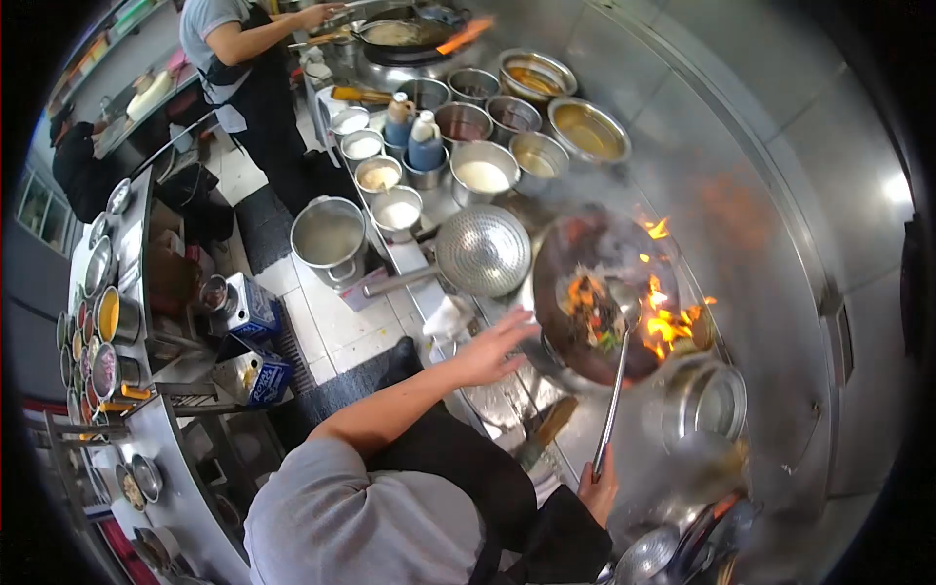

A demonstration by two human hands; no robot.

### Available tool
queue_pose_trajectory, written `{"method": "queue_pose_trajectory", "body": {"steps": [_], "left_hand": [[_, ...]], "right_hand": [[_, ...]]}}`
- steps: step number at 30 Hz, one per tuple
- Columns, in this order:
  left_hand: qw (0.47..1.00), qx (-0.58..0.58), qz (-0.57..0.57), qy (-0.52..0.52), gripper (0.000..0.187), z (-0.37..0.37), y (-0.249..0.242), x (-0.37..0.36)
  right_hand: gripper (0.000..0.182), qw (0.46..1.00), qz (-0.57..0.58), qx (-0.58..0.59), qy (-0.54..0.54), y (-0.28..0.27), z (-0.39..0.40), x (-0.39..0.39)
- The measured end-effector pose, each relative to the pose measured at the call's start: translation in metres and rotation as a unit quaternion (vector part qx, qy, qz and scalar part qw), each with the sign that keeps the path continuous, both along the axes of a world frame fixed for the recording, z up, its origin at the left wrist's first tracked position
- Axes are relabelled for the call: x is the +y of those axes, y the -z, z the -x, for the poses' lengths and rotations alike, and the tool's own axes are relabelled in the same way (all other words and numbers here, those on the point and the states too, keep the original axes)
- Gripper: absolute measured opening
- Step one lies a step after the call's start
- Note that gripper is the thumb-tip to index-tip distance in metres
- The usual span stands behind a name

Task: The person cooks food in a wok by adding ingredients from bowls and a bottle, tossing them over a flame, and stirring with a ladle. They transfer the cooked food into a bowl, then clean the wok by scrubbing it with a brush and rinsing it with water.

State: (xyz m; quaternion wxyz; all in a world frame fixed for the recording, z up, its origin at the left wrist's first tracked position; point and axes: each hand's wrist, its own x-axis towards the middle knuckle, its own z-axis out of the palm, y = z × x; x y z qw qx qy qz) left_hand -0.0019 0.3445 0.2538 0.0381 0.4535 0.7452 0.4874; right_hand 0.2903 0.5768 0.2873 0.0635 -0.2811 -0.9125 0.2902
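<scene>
Taking the wok as our clock face, with the top of the view at twelve, we start far left, out toward nine: a counter (175, 429) lined with bowls, then a strip of floor (317, 322), and a stockpot (329, 234) standing near the stove edge. Well off toward ten, a co-worker (258, 44) is at another pan.

Closer in, just beside the wok at ten, lies the strainer (483, 251), its handle poking out left. And at eight, our left hand (492, 349), fingers spread, holding nothing, right by the rim; smoke and glare blur that edge, so we can't fairly say whether the fingertips touch it.

Here's the wok (570, 346), and the food (585, 302) is in the middle of it, over high heat, flames (668, 327) leaping at three to four! We'd judge this the tossing stage, the ladle (614, 405) bowl at the food's right side. Our right hand (597, 486) is down at six, closed round the handle end. A stroke here calls for that firm grip and a path from six up to the middle, wrist kept left of the fire.

Edges: bowls crowd ten to twelve, a pot (707, 400) sits at four to five, the steel wall (741, 244) rises right. Our best swing room is low, over the six o'clock side.
</scene>
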Motion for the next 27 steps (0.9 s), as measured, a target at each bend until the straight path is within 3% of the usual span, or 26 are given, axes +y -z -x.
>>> {"method": "queue_pose_trajectory", "body": {"steps": [2, 3, 4, 6, 9, 10, 15, 17, 22, 27], "left_hand": [[0.992, 0.008, -0.034, -0.122, 0.058, 0.052, -0.011, -0.039], [0.982, 0.022, -0.049, -0.180, 0.058, 0.083, -0.016, -0.060], [0.969, 0.035, -0.065, -0.237, 0.058, 0.114, -0.022, -0.079], [0.938, -0.019, -0.073, -0.338, 0.068, 0.184, -0.016, -0.110], [0.908, 0.002, -0.077, -0.413, 0.087, 0.283, 0.002, -0.132], [0.901, 0.043, -0.063, -0.426, 0.093, 0.308, 0.005, -0.134], [0.928, -0.025, 0.041, -0.369, 0.109, 0.390, 0.040, -0.146], [0.937, -0.067, 0.065, -0.336, 0.110, 0.403, 0.044, -0.151], [0.940, -0.063, 0.087, -0.324, 0.112, 0.411, 0.050, -0.154], [0.918, -0.046, 0.110, -0.377, 0.106, 0.412, 0.045, -0.142]], "right_hand": [[0.055, 1.000, 0.011, 0.018, 0.003, -0.002, 0.054, -0.014], [0.055, 0.993, 0.010, 0.109, -0.048, -0.007, 0.093, -0.025], [0.058, 0.993, 0.049, 0.092, -0.060, -0.019, 0.129, -0.035], [0.060, 0.961, 0.227, 0.137, -0.078, -0.024, 0.214, -0.055], [0.059, 0.916, 0.363, 0.111, -0.128, -0.057, 0.341, -0.096], [0.060, 0.900, 0.389, 0.110, -0.162, -0.058, 0.381, -0.105], [0.062, 0.854, 0.480, 0.059, -0.192, -0.063, 0.541, -0.163], [0.062, 0.861, 0.470, 0.028, -0.191, -0.057, 0.581, -0.177], [0.065, 0.883, 0.415, -0.045, -0.215, -0.050, 0.643, -0.199], [0.066, 0.886, 0.400, -0.056, -0.226, -0.035, 0.664, -0.200]]}}
